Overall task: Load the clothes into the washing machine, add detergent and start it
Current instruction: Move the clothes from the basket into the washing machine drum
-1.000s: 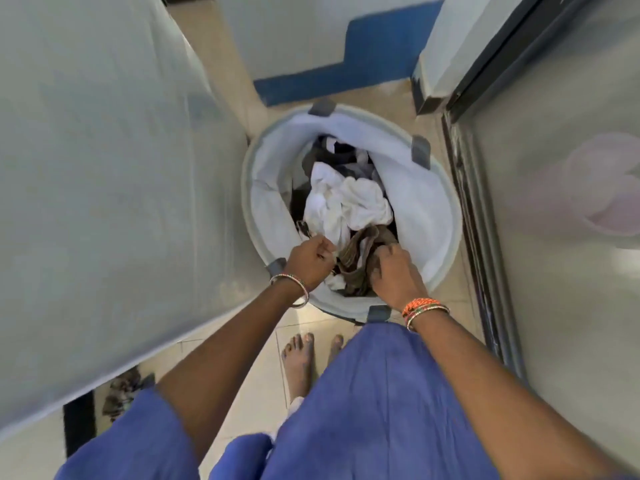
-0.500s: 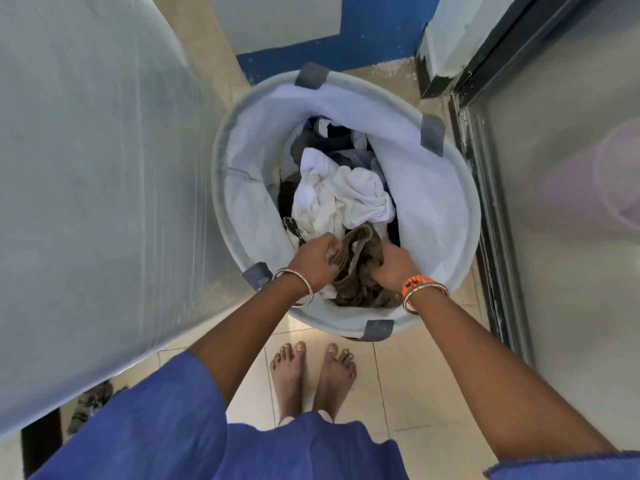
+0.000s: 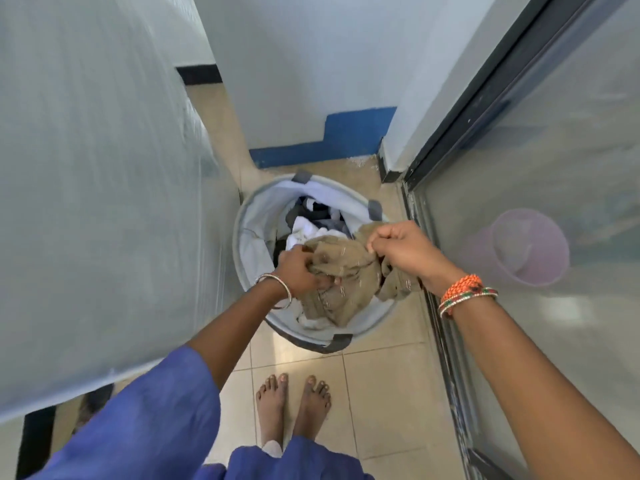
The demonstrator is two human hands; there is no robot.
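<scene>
On the left, a big pale sheet of plastic (image 3: 86,185) is hanging down and hiding whatever is behind it, so I cannot tell if the washing machine is there. Next to it, the person's left hand (image 3: 298,270) is squeezing one bunch of a tan cloth (image 3: 341,271), with the fingers curled tight around it. A silver bangle (image 3: 277,289) is sitting on that wrist.

The tan cloth is hanging between both hands, just above the round laundry basket (image 3: 249,244) on the floor. More clothes (image 3: 313,220), white and dark ones, are lying deeper in the basket.

To the right, the right hand (image 3: 405,249) is pinching the other edge of the cloth, fingers closed on it. Orange bracelets (image 3: 462,289) are on that wrist.

The cloth is looking soft, floppy and light. I think it will droop and drag, so holding it by two bunches is smart.

Far right, a pink bucket (image 3: 530,251) is showing behind a glass door (image 3: 554,150).
</scene>
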